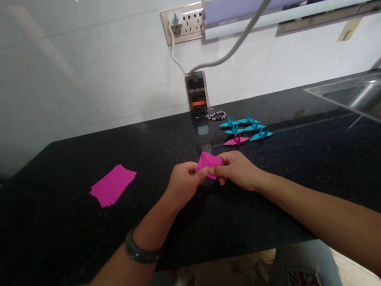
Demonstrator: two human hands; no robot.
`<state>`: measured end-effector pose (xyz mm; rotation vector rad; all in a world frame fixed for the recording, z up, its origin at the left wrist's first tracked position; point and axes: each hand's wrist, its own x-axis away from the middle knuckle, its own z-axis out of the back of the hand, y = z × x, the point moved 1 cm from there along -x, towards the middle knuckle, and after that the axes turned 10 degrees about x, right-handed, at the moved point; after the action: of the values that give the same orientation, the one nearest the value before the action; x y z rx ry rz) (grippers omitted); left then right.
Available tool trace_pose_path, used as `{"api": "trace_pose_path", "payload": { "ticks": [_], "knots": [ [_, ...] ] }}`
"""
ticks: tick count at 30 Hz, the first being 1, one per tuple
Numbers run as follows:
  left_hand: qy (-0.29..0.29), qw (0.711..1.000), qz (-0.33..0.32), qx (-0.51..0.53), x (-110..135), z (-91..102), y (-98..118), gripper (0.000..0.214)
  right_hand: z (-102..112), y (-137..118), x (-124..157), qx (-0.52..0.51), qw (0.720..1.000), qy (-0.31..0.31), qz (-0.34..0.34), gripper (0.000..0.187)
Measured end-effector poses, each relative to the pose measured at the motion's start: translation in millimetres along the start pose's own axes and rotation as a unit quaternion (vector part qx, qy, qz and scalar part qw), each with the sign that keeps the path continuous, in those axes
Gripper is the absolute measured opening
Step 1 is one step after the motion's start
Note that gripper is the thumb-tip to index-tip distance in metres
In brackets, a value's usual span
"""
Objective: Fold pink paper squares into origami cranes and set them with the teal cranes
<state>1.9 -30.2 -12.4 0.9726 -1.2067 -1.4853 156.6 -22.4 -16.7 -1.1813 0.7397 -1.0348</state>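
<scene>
A partly folded pink paper (208,161) is held just above the black countertop (84,245) in the middle. My left hand (184,182) pinches its left edge with closed fingers. My right hand (235,169) grips its right side, fingers curled around the fold. A dark bangle sits on my left wrist. A stack of flat pink paper sheets (113,185) lies to the left of my hands. Behind my right hand sit several finished blue paper cranes (247,128) and one pink paper crane (236,140).
A phone (197,92) leans against the white wall at the back, plugged by a white cable into a wall socket (184,23). A bead bracelet (215,116) lies near it. A steel sink (365,95) is set into the counter at the right.
</scene>
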Motion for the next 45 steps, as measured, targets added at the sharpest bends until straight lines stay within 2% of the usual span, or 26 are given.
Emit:
{"api": "trace_pose_path", "payload": {
  "ticks": [4, 11, 18, 28, 33, 36, 39, 42, 45],
  "knots": [
    [0.004, 1.000, -0.002, 0.014, 0.7, 1.3, 2.0, 0.026, 0.3, 1.0, -0.2, -0.008, 1.000, -0.006, 0.003, 0.009],
    [-0.026, 0.986, 0.025, 0.160, -0.5, 3.7, 1.9, 0.020, 0.7, 4.5, 2.4, -0.010, 0.998, -0.063, -0.005, 0.006],
    [0.007, 0.988, 0.030, 0.152, 0.4, 6.7, 2.2, 0.020, -0.1, 1.6, 3.8, 0.010, 0.996, -0.088, -0.005, 0.006],
    [-0.014, 0.985, 0.031, 0.167, -1.2, 7.7, 0.1, 0.019, 0.0, 0.0, 5.6, 0.030, 0.994, -0.107, -0.010, 0.006],
    [0.010, 0.980, 0.040, 0.197, -1.7, 7.9, 0.6, 0.018, -1.1, -2.1, 7.4, 0.056, 0.991, -0.117, -0.017, 0.003],
    [0.015, 0.975, 0.057, 0.214, -2.4, 6.9, 0.5, 0.021, -1.6, -2.4, 8.0, 0.046, 0.991, -0.123, -0.014, 0.004],
    [-0.013, 0.965, 0.091, 0.245, -2.5, 5.2, 1.0, 0.032, -1.6, -1.2, 7.7, 0.031, 0.992, -0.122, -0.014, 0.007],
    [-0.036, 0.975, 0.081, 0.202, -1.7, 4.1, 3.0, 0.037, -1.0, 0.6, 6.3, 0.018, 0.995, -0.096, -0.014, 0.007],
    [0.001, 0.993, 0.031, 0.117, -0.6, 3.4, 5.5, 0.031, -0.9, 2.3, 4.7, 0.015, 0.997, -0.081, -0.012, 0.007]
  ]
}}
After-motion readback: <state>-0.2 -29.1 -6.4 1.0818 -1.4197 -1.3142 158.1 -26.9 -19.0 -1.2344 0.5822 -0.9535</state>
